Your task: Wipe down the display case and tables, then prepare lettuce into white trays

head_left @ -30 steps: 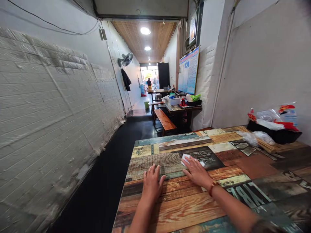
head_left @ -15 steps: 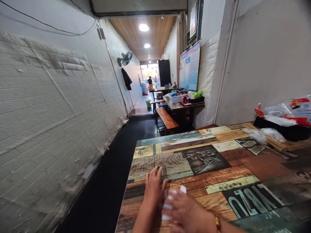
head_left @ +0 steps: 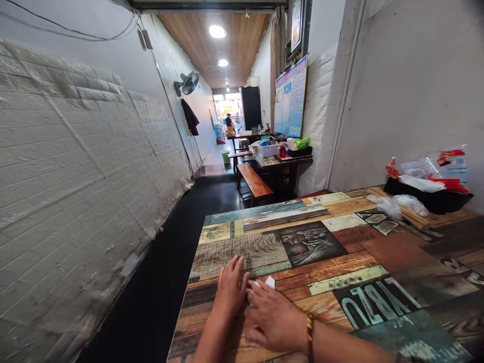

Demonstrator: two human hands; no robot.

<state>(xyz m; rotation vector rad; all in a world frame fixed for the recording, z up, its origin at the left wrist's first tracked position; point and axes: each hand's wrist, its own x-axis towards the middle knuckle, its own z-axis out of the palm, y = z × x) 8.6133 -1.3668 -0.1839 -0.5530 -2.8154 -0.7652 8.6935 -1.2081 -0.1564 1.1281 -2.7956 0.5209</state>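
Near edge: left hand lies flat on the patchwork wood-print counter, fingers together. Right hand presses one white folded tissue onto the boards just beside it, fingers spread over it. Far right: one black tray of crinkled plastic packets. Beyond: one plank bench.

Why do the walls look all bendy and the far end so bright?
Head view: the wide lens bows the brick wall and table edges; the doorway and ceiling lights glare white; the right hand on the white tissue is slightly blurred.
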